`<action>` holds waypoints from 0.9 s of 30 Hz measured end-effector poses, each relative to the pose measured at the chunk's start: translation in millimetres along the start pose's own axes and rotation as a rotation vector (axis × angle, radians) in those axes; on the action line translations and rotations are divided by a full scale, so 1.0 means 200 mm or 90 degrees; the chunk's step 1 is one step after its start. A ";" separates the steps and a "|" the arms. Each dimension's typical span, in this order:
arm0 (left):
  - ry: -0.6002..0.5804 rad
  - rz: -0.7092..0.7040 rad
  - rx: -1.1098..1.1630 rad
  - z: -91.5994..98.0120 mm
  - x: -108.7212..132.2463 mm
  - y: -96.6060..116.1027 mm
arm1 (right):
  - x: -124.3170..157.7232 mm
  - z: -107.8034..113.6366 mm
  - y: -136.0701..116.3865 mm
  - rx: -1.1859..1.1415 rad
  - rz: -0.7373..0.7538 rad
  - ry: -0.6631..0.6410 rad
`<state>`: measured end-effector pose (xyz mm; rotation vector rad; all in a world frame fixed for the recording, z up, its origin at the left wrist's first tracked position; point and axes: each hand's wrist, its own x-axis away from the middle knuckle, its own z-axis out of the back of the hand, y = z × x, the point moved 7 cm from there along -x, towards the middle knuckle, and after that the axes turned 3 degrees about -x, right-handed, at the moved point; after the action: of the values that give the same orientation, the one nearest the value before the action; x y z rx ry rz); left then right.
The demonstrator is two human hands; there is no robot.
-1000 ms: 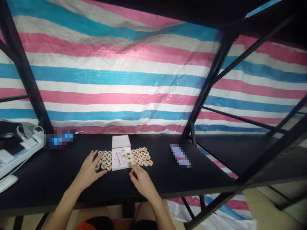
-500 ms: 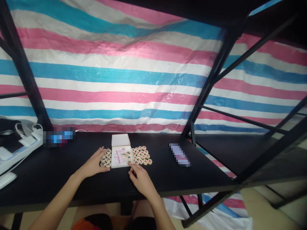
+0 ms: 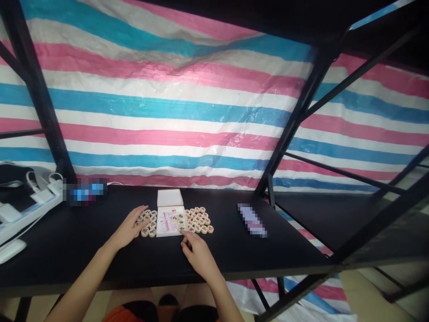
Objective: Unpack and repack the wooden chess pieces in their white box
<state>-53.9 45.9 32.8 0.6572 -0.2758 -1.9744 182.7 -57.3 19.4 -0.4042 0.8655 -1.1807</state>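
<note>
A small white open box [image 3: 169,222] lies on the black table [image 3: 83,259], its lid [image 3: 170,197] just behind it. Round wooden game pieces sit in two clusters: a left cluster [image 3: 149,223] and a right cluster [image 3: 199,220]; a few pieces lie in the box. My left hand [image 3: 129,228] rests on the left cluster, fingers stretched over the pieces. My right hand [image 3: 196,252] sits at the box's near right corner, fingers curled, fingertips touching a piece there.
A white power strip with plugs [image 3: 23,210] lies at the far left. Two blurred items rest on the table: one at the back left [image 3: 85,193], another to the right [image 3: 252,220]. Black shelf posts [image 3: 288,129] rise around; a striped tarp hangs behind.
My left hand slid right onto the left cluster of pieces and stayed there. My right hand has hardly moved.
</note>
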 end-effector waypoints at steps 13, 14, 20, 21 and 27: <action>0.036 -0.008 -0.070 0.07 0.04 -0.07 | -0.38 0.00 -0.12 0.313 0.024 -0.133; 0.032 -0.018 -0.068 0.07 0.04 -0.05 | -0.43 -0.02 -0.12 0.334 0.022 -0.147; 0.025 -0.052 -0.071 0.07 0.03 -0.01 | -0.55 -0.11 -0.09 0.364 0.034 -0.185; 0.023 -0.055 -0.072 0.07 0.03 0.00 | -0.55 -0.11 -0.09 0.362 0.042 -0.180; 0.044 -0.069 -0.098 0.09 0.06 0.09 | -0.39 0.03 -0.17 0.306 0.061 -0.058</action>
<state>-54.6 26.4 51.6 0.6505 -0.0457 -2.0471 156.3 0.7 75.7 -0.0226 0.4927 -1.2263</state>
